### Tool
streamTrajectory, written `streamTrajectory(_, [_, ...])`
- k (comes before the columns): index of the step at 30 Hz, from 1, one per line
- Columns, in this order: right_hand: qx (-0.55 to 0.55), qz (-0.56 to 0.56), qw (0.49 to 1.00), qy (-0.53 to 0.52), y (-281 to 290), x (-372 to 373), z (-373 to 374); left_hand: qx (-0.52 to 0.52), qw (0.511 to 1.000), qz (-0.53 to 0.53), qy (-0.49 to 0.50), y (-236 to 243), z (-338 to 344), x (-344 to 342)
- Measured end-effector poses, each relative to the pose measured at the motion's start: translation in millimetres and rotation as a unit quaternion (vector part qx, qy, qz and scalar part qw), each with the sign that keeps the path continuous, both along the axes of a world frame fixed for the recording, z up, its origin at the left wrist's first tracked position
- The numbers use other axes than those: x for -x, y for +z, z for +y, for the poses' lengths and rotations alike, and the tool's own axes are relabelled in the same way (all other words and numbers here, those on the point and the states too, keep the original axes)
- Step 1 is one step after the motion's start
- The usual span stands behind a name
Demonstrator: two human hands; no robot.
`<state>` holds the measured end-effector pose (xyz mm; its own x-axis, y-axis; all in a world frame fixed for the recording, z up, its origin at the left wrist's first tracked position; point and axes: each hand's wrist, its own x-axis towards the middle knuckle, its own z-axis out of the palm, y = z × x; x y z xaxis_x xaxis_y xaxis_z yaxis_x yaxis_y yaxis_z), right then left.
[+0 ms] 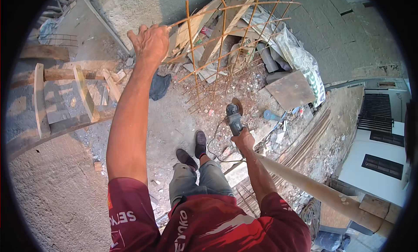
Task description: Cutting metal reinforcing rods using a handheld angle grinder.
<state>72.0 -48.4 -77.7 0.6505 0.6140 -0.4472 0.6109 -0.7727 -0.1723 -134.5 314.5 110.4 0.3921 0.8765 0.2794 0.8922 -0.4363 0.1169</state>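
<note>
My left hand (150, 42), its arm stretched far forward, is closed on the left end of a rusty rebar mesh (224, 33). The mesh is a loose grid of thin crossed rods, held up in front of me. Low at my right, my right hand (244, 141) grips an angle grinder (234, 120) by its body. A round brown disc (237, 106) sits at the grinder's far end, apart from the rods. Whether the disc is spinning cannot be made out. A dark cord (212, 143) loops from the tool near my feet.
Behind the mesh lie wooden boards (204, 23), a white plastic sack (300, 51) and a flat brown panel (291, 90). A wooden ladder-like frame (65, 117) stands left. Long rods (305, 136) and a thick pole (313, 186) lie right. Rubble covers the ground.
</note>
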Motion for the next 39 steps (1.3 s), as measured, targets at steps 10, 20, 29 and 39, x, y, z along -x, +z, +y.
streamTrajectory(10, [-0.044, -0.024, 0.998, 0.027, -97, -4, 92, -0.123, 0.991, 0.055, -0.017, -17, 33, 23])
streamTrajectory(20, [-0.026, -0.027, 0.998, 0.047, -121, 2, 128, -0.174, 0.98, -0.05, -0.083, 1, 7, 8])
streamTrajectory(29, [-0.025, -0.037, 0.998, 0.053, -123, 1, 131, -0.138, 0.989, -0.042, -0.044, 1, 26, 18])
streamTrajectory(39, [-0.009, -0.031, 0.998, 0.048, -120, -2, 137, -0.134, 0.989, -0.047, -0.041, 13, -11, 1])
